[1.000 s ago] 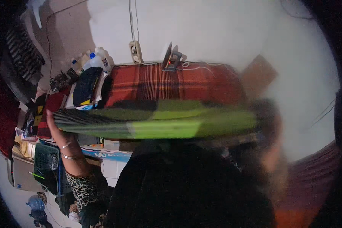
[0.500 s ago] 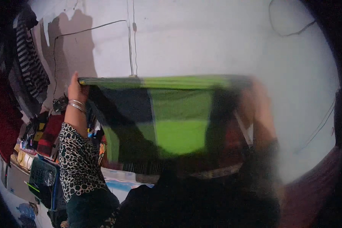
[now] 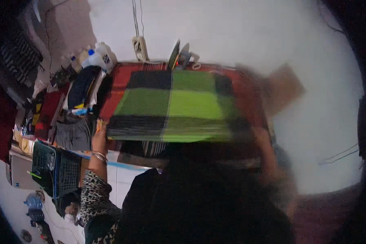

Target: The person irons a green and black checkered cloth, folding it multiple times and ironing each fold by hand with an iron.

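Green-and-black checked cloth (image 3: 191, 103): spreads away from the grip, with its near edge running between the two hands; that edge shows narrow parallel folds, while the far part fans out in broad lime, olive and black blocks over the red bedding.
Red plaid cover (image 3: 120, 79): lies beneath, showing past the checked cloth at the left and right sides and as a striped strip along the front.
Dark green basket (image 3: 44, 162): at lower left, well apart from the grip.
Folded dark garments (image 3: 83, 87): just beside the left side of the plaid.
Jug with blue cap (image 3: 95, 59): behind those garments, near the wall.
Iron (image 3: 185, 57): stands on end beyond the cloth's far edge, a small red light glowing.
Left hand (image 3: 99, 140): closed on the near left corner, so nearly all the fabric lies to its right and beyond it.
Right hand (image 3: 261, 136): at the near right corner, blurred and dim; I cannot tell how far its fingers are closed.
Socket strip (image 3: 139, 49): left of the iron, against the wall.
Silver bangles (image 3: 99, 156): around the left wrist.
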Demonstrator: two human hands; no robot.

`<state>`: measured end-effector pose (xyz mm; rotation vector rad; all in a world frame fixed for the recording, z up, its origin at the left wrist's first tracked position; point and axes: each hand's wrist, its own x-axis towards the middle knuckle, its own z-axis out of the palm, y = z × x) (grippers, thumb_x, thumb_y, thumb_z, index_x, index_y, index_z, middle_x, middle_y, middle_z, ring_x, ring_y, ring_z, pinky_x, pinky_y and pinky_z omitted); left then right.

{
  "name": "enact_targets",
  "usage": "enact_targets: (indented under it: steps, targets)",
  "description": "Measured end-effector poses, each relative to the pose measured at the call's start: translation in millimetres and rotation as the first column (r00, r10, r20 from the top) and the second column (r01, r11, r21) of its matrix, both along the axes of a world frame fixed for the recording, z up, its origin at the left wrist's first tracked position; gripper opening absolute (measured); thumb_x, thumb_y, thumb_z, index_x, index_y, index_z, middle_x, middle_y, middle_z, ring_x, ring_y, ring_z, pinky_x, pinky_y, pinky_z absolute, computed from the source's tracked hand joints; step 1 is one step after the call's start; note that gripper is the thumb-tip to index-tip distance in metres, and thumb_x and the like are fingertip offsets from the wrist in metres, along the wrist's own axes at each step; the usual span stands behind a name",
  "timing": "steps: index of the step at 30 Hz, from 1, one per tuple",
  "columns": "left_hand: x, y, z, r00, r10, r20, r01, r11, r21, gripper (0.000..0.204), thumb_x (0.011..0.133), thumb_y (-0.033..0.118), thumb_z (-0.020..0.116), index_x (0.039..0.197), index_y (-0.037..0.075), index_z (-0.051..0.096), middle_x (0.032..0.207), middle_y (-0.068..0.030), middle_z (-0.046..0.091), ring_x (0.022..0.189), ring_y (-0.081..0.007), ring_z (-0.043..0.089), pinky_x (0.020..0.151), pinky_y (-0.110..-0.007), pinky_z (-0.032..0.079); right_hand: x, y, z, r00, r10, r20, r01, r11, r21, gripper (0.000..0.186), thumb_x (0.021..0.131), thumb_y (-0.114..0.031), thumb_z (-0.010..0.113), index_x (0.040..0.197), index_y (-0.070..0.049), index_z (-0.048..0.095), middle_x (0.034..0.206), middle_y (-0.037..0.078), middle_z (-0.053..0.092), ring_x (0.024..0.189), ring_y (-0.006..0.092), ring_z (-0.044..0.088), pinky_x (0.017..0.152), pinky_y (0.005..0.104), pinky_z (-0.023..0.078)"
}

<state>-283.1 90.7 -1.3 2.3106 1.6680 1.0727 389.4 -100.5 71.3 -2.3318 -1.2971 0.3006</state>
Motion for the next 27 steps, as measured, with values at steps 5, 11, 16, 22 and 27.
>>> enact_targets:
  steps: [5, 11, 16, 22, 27]
  targets:
    - [6.6, -59.1, -49.3, 0.918, 0.344, -0.198, -0.387, 0.885, -0.258, 0.047, 0.085, 0.046, 0.055, 0.084, -0.001, 0.062, 0.078, -0.0240, 0.061, 0.079, -0.0419, 0.059, 0.069, -0.048, 0.045, -13.4, -62.8, -99.2, 0.998, 0.056, -0.021, -0.060, 0.957, -0.285, 0.048, 0.086, -0.041, 0.056, 0.102, 0.003, 0.063, 0.098, 0.024, 0.063, 0.092, 0.0372, 0.061, 0.082, 0.0438, 0.046]
    - [4.9, -58.4, -19.8, 0.866, 0.461, -0.192, -0.500, 0.809, -0.311, 0.057, 0.076, 0.055, 0.060, 0.070, -0.001, 0.062, 0.073, -0.0255, 0.059, 0.070, -0.0410, 0.059, 0.064, -0.047, 0.044, -6.0, -65.3, -77.3, 0.991, 0.080, -0.110, -0.117, 0.908, -0.401, 0.046, 0.085, -0.040, 0.058, 0.094, 0.004, 0.063, 0.092, 0.023, 0.063, 0.087, 0.0366, 0.061, 0.077, 0.0439, 0.046]
    - [-20.1, -67.7, -23.1, 0.812, 0.341, -0.474, -0.518, 0.796, -0.313, 0.044, 0.077, 0.047, 0.064, 0.074, 0.003, 0.059, 0.074, -0.0192, 0.062, 0.073, -0.0392, 0.060, 0.067, -0.048, 0.047, -20.2, -70.1, -40.4, 0.986, 0.095, -0.139, -0.148, 0.885, -0.441, 0.040, 0.085, -0.038, 0.060, 0.091, 0.002, 0.063, 0.087, 0.020, 0.063, 0.086, 0.0345, 0.061, 0.076, 0.0436, 0.046]
    - [59.0, -47.2, 58.9, 0.841, 0.260, -0.475, -0.397, 0.892, -0.215, 0.032, 0.076, 0.032, 0.067, 0.094, 0.006, 0.059, 0.093, -0.0171, 0.064, 0.085, -0.0362, 0.061, 0.075, -0.045, 0.049, -68.2, -60.4, 41.1, 0.989, 0.104, 0.107, -0.043, 0.886, -0.461, 0.037, 0.083, -0.030, 0.062, 0.109, -0.004, 0.058, 0.105, 0.018, 0.060, 0.096, 0.0349, 0.059, 0.082, 0.0456, 0.047]
    - [220.1, -9.4, 88.9, 0.821, -0.375, -0.430, 0.264, 0.918, -0.298, 0.053, 0.081, 0.031, 0.061, 0.127, 0.008, 0.047, 0.132, -0.0169, 0.046, 0.124, -0.0312, 0.042, 0.101, -0.045, 0.034, -163.2, 64.0, 24.7, 0.873, 0.486, 0.034, -0.480, 0.870, -0.109, 0.054, 0.084, -0.033, 0.058, 0.130, -0.008, 0.044, 0.133, 0.018, 0.043, 0.125, 0.0340, 0.038, 0.103, 0.0448, 0.032]
